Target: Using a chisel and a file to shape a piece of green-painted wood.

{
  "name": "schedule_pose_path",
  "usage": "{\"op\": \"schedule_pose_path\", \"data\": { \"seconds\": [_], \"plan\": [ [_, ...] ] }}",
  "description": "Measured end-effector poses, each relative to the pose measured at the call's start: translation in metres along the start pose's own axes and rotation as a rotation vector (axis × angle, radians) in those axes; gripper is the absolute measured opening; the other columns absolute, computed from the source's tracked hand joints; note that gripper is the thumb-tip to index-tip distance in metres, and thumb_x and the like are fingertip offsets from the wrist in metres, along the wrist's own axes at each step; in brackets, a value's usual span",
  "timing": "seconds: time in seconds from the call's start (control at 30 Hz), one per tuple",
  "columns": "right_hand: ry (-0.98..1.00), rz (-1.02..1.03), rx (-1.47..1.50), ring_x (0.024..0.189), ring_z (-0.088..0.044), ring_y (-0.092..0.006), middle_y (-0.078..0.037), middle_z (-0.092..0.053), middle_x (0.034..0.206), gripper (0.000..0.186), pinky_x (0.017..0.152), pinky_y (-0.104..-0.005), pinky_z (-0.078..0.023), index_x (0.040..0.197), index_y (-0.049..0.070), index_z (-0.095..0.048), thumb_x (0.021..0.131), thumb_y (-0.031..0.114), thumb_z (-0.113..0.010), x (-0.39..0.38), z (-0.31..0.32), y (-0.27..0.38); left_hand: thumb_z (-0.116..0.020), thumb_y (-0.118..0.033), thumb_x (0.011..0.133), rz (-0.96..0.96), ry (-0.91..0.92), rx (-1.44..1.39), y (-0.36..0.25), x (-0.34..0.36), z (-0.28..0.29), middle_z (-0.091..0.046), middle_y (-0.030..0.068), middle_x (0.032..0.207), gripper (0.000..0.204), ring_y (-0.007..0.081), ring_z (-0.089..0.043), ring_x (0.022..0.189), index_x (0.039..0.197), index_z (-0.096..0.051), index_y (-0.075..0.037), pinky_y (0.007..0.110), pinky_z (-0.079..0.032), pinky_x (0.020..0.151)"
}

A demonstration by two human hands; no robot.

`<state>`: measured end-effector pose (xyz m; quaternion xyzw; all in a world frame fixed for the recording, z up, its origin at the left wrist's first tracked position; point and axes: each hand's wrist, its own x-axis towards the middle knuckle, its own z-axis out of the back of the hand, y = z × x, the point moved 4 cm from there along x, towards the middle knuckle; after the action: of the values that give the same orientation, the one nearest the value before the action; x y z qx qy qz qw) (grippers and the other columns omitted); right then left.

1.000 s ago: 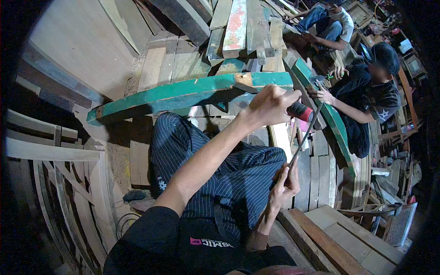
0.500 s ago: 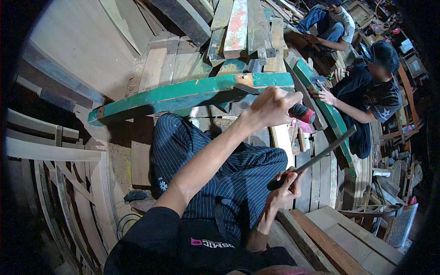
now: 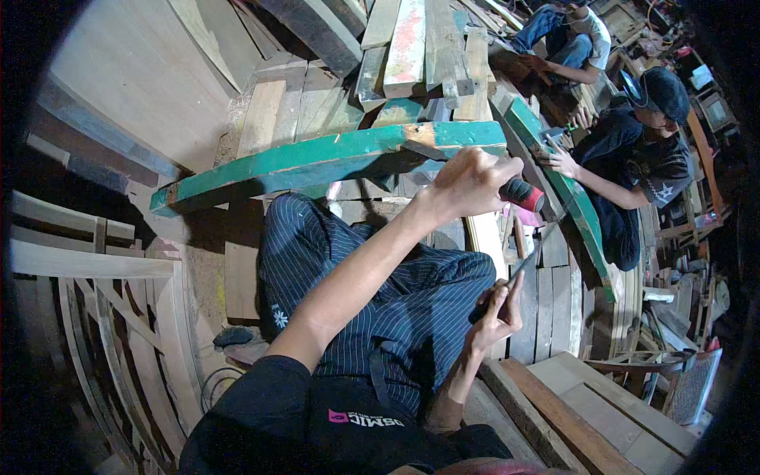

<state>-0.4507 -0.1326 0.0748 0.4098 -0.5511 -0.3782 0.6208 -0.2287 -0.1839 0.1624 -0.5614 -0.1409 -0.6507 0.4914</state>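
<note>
From view centre: curved beam (image 3: 317,161) 11 o'clock, plank stack (image 3: 405,59) behind at 12, slatted frame (image 3: 95,264) 8, wood panel (image 3: 594,396) 4.

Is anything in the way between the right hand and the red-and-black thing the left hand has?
Just the thin dark tool the right hand holds, poking up toward the red-and-black thing in the left hand. Nothing else visible blocks that gap; boards show behind it.

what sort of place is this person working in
Most likely a woodworking shop or timber yard. What shows it: stacked planks, some with worn paint, a long curved green beam in front of the person, and a wooden frame with slats at the left.
</note>
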Motion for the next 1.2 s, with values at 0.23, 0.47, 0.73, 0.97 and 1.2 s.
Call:
{"op": "schedule_pose_path", "data": {
  "seconds": [0.23, 0.47, 0.73, 0.97, 1.2],
  "plan": [
    [0.174, -0.079, -0.385, 0.060, -0.047, -0.0071, -0.005, -0.055, 0.079, 0.040, 0.049, -0.0216, -0.040, 0.136, -0.008, -0.047, 0.099, 0.005, -0.049, -0.002, -0.007, -0.013, -0.076, -0.021, 0.071, 0.006, 0.010, 0.007, 0.003, -0.003, -0.002, -0.059, 0.0113, 0.055, 0.027, 0.0275, -0.064, 0.050, 0.074, -0.054, -0.005, 0.038, -0.049, 0.046],
    [-0.231, -0.106, 0.133, 0.057, -0.050, -0.0108, -0.005, -0.052, 0.079, 0.037, 0.048, -0.0230, -0.043, 0.132, -0.007, -0.049, 0.102, 0.014, -0.048, -0.010, 0.002, 0.010, -0.070, -0.012, 0.072, -0.014, 0.047, 0.011, 0.002, -0.005, -0.006, -0.060, 0.0129, 0.056, 0.019, 0.0286, -0.064, 0.051, 0.077, -0.054, -0.004, 0.039, -0.051, 0.047],
    [0.023, 0.106, -0.397, 0.061, -0.048, -0.0112, -0.007, -0.057, 0.079, 0.039, 0.055, -0.0232, -0.040, 0.129, -0.008, -0.055, 0.089, -0.004, -0.058, -0.009, -0.008, 0.012, -0.067, -0.007, 0.070, -0.063, 0.063, 0.058, 0.007, -0.010, -0.007, -0.062, 0.0122, 0.061, 0.014, 0.0275, -0.066, 0.053, 0.081, -0.058, -0.003, 0.038, -0.051, 0.048],
    [-0.261, -0.127, 0.275, 0.059, -0.051, -0.0132, -0.010, -0.054, 0.084, 0.052, 0.049, -0.0266, -0.044, 0.144, -0.008, -0.031, 0.102, 0.017, -0.049, -0.028, -0.019, 0.007, -0.066, -0.008, 0.070, -0.132, 0.070, 0.160, 0.026, -0.027, 0.002, -0.059, 0.0090, 0.056, 0.011, 0.0225, -0.062, 0.046, 0.077, -0.058, -0.006, 0.035, -0.049, 0.043],
    [-0.210, -0.160, 0.216, 0.059, -0.050, -0.0126, -0.009, -0.053, 0.083, 0.048, 0.049, -0.0262, -0.044, 0.144, -0.006, -0.034, 0.101, 0.011, -0.047, -0.030, -0.024, 0.007, -0.073, -0.025, 0.064, -0.103, 0.149, 0.031, -0.012, -0.039, -0.002, -0.059, 0.0069, 0.062, 0.031, 0.0244, -0.063, 0.053, 0.084, -0.061, -0.006, 0.036, -0.049, 0.048]
  ]
}}
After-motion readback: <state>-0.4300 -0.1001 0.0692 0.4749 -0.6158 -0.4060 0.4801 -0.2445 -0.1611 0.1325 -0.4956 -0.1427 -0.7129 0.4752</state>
